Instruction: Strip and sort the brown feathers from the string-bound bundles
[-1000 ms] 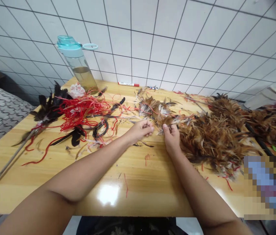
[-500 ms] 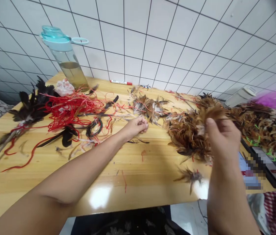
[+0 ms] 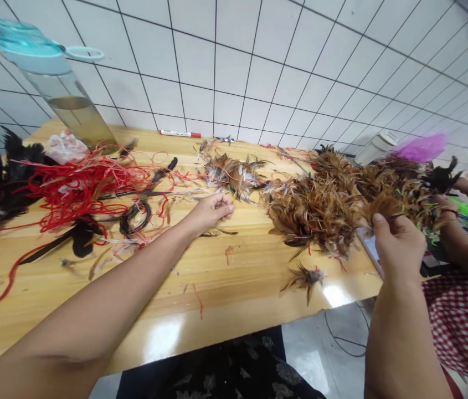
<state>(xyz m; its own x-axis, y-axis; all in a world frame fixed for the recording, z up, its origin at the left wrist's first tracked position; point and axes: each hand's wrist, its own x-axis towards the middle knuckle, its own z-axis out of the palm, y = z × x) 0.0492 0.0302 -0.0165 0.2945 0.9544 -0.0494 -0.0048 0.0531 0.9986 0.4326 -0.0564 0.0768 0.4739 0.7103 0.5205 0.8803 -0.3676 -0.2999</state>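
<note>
My left hand is over the middle of the wooden table, its fingers curled together; whatever they hold, if anything, is too small to make out. A clump of grey and brown feathers lies just beyond it. At the right, my right hand pinches a tuft of brown feathers between thumb and fingers. The tuft is beside a large pile of brown feathers. One small feather bunch lies apart, nearer the table's front edge.
Tangled red string, black feathers and a tall bottle occupy the left side. A marker lies near the tiled wall. On the far right, another person's hands are among feathers, near purple plastic.
The view has turned to the right, bringing another person's arms into sight. My right hand has moved right with the feather tuft, away from the near pile. My left hand remains curled.
</note>
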